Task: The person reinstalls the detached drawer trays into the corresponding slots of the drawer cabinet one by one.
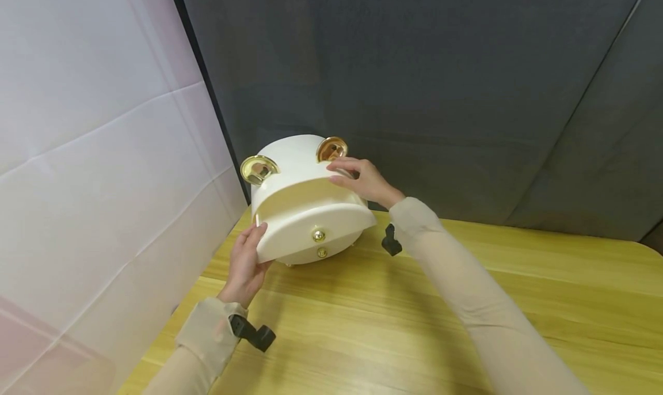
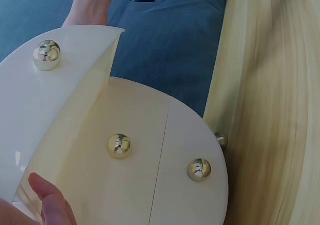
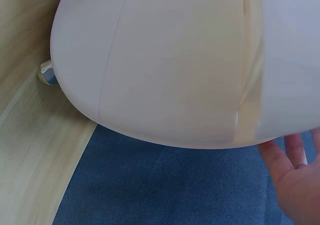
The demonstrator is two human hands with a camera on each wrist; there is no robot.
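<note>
I have a cream, round-fronted storage box (image 1: 305,205) standing near the far left corner of the wooden table (image 1: 466,320), close to the white curtain (image 1: 93,153) and the grey backdrop (image 1: 440,78). My left hand (image 1: 247,262) holds its lower left edge, thumb on the front face and fingers curled behind it. My right hand (image 1: 362,179) lies over the top right of the raised curved lid (image 1: 295,173), fingers hooked on its edge just beside one gold handle (image 1: 331,148) (a second gold handle (image 1: 258,169) sits further left). Two small gold knobs (image 1: 319,235) show on the front panel, and the left wrist view shows a third on the lid. A gold foot (image 3: 47,72) touches the table under the box.
</note>
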